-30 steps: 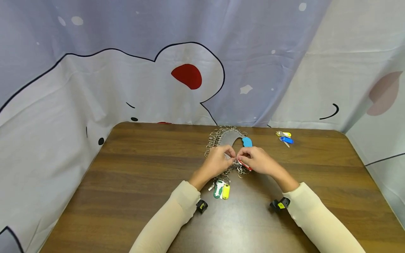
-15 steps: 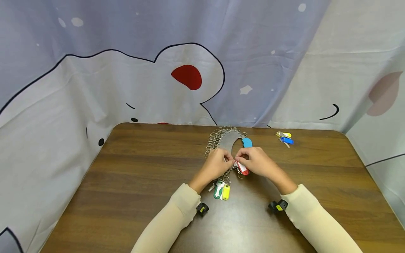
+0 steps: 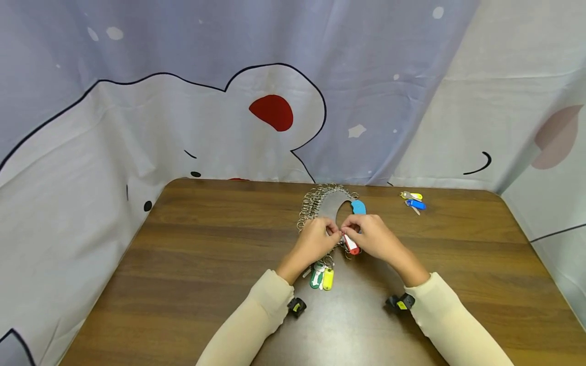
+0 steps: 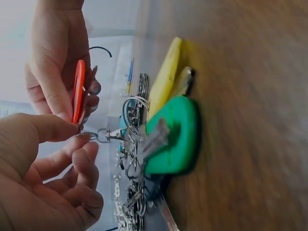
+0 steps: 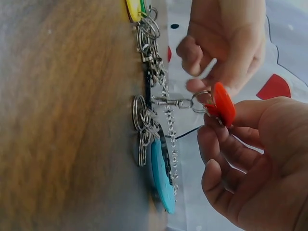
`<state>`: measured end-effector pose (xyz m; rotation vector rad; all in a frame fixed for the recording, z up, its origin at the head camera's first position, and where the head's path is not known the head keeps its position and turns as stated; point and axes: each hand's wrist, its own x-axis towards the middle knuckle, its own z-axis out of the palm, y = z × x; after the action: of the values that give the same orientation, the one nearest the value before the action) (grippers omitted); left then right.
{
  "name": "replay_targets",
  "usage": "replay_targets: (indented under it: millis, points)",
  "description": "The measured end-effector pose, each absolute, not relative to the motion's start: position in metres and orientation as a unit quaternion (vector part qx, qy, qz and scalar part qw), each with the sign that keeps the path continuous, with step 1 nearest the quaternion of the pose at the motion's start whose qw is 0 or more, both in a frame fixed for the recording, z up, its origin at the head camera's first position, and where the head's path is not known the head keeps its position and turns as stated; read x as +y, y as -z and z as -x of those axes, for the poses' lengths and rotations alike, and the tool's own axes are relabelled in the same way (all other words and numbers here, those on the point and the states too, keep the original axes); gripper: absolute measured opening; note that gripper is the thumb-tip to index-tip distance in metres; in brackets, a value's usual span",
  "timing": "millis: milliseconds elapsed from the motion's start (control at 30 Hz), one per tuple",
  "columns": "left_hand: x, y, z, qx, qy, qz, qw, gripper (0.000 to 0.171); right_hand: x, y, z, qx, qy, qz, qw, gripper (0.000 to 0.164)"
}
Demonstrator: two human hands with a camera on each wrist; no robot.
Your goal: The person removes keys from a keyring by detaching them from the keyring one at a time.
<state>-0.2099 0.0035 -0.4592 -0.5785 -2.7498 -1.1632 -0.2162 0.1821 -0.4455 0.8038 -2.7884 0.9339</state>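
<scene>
My left hand (image 3: 316,238) pinches a small metal split ring (image 4: 90,136) between thumb and forefinger. Close beside it, my right hand (image 3: 372,236) holds a red key tag (image 3: 352,245) with a white label, its thumb and fingers on the tag. In the right wrist view the split ring links a metal swivel clasp (image 5: 175,102) with the red tag. Beneath the hands lies a grey curved key holder (image 3: 330,205) fringed with many rings and clasps. A green key tag (image 3: 316,278) and a yellow tag (image 3: 328,279) hang at its near end. Whether the red tag is fully on the ring is hard to tell.
The holder has a blue end piece (image 3: 358,207). Toward the back right of the wooden table (image 3: 206,244) lie a yellow-tagged key (image 3: 414,196) and a blue-tagged key (image 3: 415,204). A patterned curtain (image 3: 206,117) hangs behind the table's far edge.
The red tag has turned so its white label faces up and shows more between the hands. Both hands have shifted slightly nearer; they stay together over the holder.
</scene>
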Motion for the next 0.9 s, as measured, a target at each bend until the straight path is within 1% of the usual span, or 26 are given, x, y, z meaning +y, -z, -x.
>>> replay_targets:
  millis: [167,367,467,700,900]
  points:
    - [0.0034,0.4584,0.2096,-0.903,0.389,0.181,0.036,0.012,0.1795,0.4480,0.2140,-0.917,-0.294,-0.263,0.062,0.005]
    - [0.0014,0.4569,0.2081,-0.906,0.362,0.213,0.048,0.014,0.1796,0.4486,0.2122,-0.927,-0.266,-0.248,0.089,0.005]
    - [0.0021,0.4570,0.2068,-0.907,0.363,0.209,0.052,0.015,0.1805,0.4484,0.2123,-0.925,-0.274,-0.250,0.084,0.005]
    - [0.0040,0.4587,0.2063,-0.905,0.383,0.178,0.042,0.013,0.1789,0.4469,0.2109,-0.920,-0.283,-0.260,0.081,0.006]
    - [0.0022,0.4614,0.2062,-0.900,0.393,0.188,0.032,0.012,0.1798,0.4483,0.2107,-0.924,-0.283,-0.246,0.081,0.006]
